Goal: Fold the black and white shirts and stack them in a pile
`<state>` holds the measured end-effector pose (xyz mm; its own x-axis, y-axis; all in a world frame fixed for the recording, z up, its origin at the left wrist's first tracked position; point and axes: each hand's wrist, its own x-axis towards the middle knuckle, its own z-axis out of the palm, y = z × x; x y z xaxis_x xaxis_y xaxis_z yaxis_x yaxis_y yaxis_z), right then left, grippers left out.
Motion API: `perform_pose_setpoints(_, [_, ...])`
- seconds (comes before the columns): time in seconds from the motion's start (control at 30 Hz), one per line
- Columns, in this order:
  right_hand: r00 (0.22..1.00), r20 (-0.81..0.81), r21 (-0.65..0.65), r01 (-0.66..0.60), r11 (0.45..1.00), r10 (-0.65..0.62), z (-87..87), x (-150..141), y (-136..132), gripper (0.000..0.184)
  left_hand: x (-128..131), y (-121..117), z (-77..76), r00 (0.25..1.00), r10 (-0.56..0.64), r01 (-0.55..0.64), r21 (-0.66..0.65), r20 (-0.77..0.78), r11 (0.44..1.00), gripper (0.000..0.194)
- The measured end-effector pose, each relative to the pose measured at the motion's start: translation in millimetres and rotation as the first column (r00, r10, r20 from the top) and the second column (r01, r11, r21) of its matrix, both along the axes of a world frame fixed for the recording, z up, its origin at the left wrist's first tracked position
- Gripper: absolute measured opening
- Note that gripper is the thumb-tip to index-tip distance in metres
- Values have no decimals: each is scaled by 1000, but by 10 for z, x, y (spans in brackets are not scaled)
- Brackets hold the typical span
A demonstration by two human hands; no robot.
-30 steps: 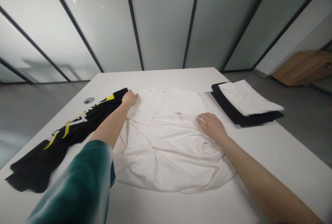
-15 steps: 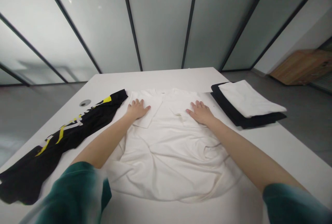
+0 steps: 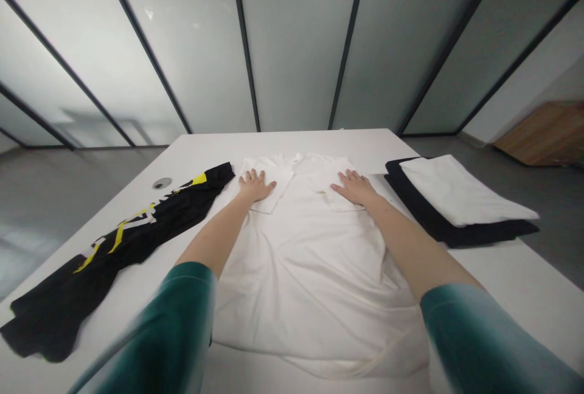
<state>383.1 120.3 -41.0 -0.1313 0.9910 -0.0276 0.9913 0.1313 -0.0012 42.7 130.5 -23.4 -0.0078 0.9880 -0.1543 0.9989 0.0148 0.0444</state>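
The shirt (image 3: 301,272) is soft matt cloth, creased low down, smoother near the collar. The black garment (image 3: 150,230) is matt cloth, with yellow and white patches. The folded white cloth (image 3: 460,190) and dark cloth (image 3: 422,205) look matt, as do the 2 green sleeves (image 3: 182,321), blurred. Table (image 3: 283,142): smooth. Panels (image 3: 296,41): frosted, glass-like, faintly shiny. Floor (image 3: 55,211): smooth, slightly glossy at left. Box (image 3: 542,132): wood-grained

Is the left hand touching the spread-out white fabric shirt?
Touching: the head view shows the left hand lying flat on the white fabric shirt.
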Motion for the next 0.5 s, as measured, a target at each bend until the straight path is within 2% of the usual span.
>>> perform_pose_setpoints(0.1, [999,24,74,35,997,-37,70,-82,95,70,42,60,60,1000,17,-17,-5,5,1000,85])
perform_pose_setpoints(0.2, [998,50,181,34,983,-44,222,-205,-27,57,100,-77,155,1000,22,-20,87,-22,996,77])
perform_pose_setpoints(0.27, [999,46,193,-12,981,4,311,-272,-248,49,107,-297,213,999,-41,44,126,-29,991,69])
perform_pose_setpoints(0.33, [999,26,135,-51,989,48,333,-299,-551,49,63,-584,238,993,-116,118,89,-30,989,66])
perform_pose_setpoints(0.4, [997,14,58,-72,996,71,273,-282,-880,56,-25,-882,213,985,-165,167,32,-43,985,70])
perform_pose_setpoints(0.5, [999,34,-33,-29,999,30,107,-203,-1302,67,-166,-1247,104,984,-166,166,-10,-60,986,78])
